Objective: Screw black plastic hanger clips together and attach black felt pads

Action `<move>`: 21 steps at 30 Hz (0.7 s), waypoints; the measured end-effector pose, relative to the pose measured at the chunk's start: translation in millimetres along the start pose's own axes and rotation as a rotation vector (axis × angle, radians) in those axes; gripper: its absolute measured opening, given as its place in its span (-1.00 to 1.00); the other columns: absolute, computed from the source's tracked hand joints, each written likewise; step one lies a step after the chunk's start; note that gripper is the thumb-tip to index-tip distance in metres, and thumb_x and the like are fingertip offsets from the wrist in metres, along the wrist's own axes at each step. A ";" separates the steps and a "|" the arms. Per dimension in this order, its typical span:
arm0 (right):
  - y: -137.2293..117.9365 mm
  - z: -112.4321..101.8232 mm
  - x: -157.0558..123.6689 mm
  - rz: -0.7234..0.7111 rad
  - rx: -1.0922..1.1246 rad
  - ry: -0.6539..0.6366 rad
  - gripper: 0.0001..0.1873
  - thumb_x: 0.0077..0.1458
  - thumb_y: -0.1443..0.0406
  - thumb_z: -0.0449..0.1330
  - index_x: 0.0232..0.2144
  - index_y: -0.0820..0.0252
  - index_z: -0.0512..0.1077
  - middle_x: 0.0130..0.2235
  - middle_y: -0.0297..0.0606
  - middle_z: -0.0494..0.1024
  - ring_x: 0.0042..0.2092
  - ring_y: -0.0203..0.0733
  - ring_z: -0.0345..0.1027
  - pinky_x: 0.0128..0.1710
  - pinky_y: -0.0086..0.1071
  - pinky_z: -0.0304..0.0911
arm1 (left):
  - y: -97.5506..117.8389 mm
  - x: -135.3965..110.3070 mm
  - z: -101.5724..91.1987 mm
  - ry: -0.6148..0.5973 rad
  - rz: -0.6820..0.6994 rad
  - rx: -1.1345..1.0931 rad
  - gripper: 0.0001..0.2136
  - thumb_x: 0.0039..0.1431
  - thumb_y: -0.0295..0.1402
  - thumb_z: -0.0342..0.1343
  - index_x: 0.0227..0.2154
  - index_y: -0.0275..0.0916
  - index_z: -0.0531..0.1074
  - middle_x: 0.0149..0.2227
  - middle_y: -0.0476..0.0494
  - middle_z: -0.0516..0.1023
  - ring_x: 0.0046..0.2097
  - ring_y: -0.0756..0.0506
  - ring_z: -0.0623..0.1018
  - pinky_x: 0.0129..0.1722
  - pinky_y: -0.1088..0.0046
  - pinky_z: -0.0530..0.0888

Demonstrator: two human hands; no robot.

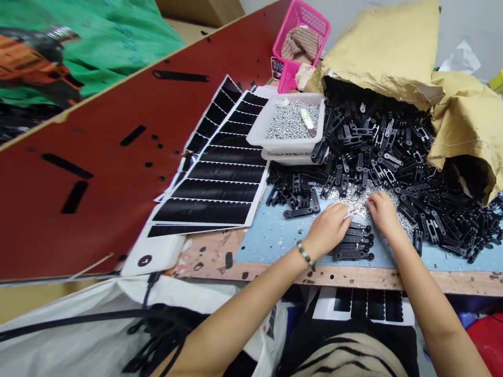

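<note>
My left hand is closed over the left end of a row of black plastic arms laid side by side on the blue mat. Its fingertips are pressed together; whatever they pinch is too small to make out. At the near edge of a pile of small silver metal pieces, my right hand has its fingers bent down onto the metal. Whether a piece is between those fingertips is hidden. A beaded bracelet circles my left wrist.
Behind the hands lies a large heap of black plastic parts, spilling from paper sacks. A white tub of screws stands left of it, beside black sticker sheets. A red board walls the left; a pink basket is behind.
</note>
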State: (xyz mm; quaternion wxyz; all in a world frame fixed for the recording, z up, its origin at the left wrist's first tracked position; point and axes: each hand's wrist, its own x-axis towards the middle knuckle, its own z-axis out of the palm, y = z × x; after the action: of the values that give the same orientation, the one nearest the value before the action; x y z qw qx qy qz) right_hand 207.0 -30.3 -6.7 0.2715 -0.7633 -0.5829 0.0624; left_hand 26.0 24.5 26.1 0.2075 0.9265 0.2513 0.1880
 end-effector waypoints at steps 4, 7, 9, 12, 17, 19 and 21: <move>19.3 -15.3 -16.4 0.059 0.210 0.165 -0.78 0.17 0.30 0.04 -0.37 0.19 0.48 -0.33 -0.19 0.49 -0.26 -0.15 0.37 -0.18 -0.29 0.27 | -8.0 45.8 20.1 -0.123 0.001 0.252 -0.88 0.24 -0.47 -0.03 -0.36 -0.26 0.39 -0.31 -0.14 0.48 -0.23 -0.12 0.44 -0.21 0.33 0.40; 30.6 -24.8 -30.5 0.087 0.232 0.198 -0.77 0.16 0.27 0.04 -0.37 0.18 0.49 -0.33 -0.18 0.51 -0.26 -0.14 0.39 -0.17 -0.28 0.29 | -9.2 65.3 36.0 -0.147 0.028 0.289 -0.87 0.19 -0.53 -0.01 -0.41 -0.27 0.41 -0.36 -0.17 0.47 -0.27 -0.13 0.43 -0.28 0.33 0.36; 36.3 -28.1 -38.7 0.106 0.218 0.217 -0.77 0.15 0.27 0.04 -0.37 0.18 0.49 -0.32 -0.17 0.51 -0.26 -0.14 0.39 -0.17 -0.27 0.29 | -8.5 69.5 40.9 -0.158 0.058 0.308 -0.87 0.18 -0.54 0.00 -0.41 -0.29 0.42 -0.36 -0.19 0.47 -0.26 -0.14 0.43 -0.29 0.32 0.34; 40.9 -29.2 -46.5 0.118 0.178 0.215 -0.78 0.14 0.29 0.03 -0.32 0.20 0.47 -0.31 -0.17 0.49 -0.25 -0.13 0.38 -0.19 -0.26 0.30 | -6.6 68.7 40.3 -0.173 0.137 0.313 -0.88 0.19 -0.53 0.00 -0.36 -0.28 0.43 -0.31 -0.19 0.48 -0.22 -0.15 0.42 -0.27 0.31 0.33; 36.1 -31.8 -51.3 0.119 0.230 0.187 -0.71 0.20 0.30 -0.08 -0.18 0.17 0.42 -0.25 -0.16 0.44 -0.18 -0.13 0.36 -0.12 -0.23 0.27 | -7.4 70.5 39.3 -0.207 0.223 0.307 -0.89 0.21 -0.50 0.02 -0.39 -0.27 0.43 -0.33 -0.17 0.48 -0.24 -0.14 0.42 -0.28 0.32 0.30; 31.4 -34.1 -56.9 0.167 0.331 0.179 -0.74 0.20 0.26 -0.05 -0.21 0.16 0.40 -0.25 -0.17 0.45 -0.19 -0.13 0.37 -0.14 -0.23 0.28 | -9.1 73.7 41.2 -0.209 0.235 0.296 -0.89 0.21 -0.49 0.03 -0.40 -0.26 0.43 -0.34 -0.17 0.48 -0.23 -0.15 0.42 -0.28 0.33 0.31; 25.5 -35.3 -67.0 0.246 0.482 0.160 -0.80 0.17 0.21 0.02 -0.23 0.15 0.37 -0.28 -0.21 0.48 -0.25 -0.14 0.40 -0.20 -0.24 0.31 | -10.3 76.4 42.8 -0.199 0.236 0.276 -0.89 0.21 -0.49 0.04 -0.40 -0.26 0.43 -0.33 -0.16 0.48 -0.23 -0.15 0.43 -0.26 0.33 0.32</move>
State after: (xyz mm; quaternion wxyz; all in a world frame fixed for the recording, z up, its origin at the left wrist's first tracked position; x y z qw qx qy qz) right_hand 222.3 -108.6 -4.1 0.4809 -0.7443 -0.4307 0.1712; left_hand 102.7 61.7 3.7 0.0789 0.9832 0.1428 0.0822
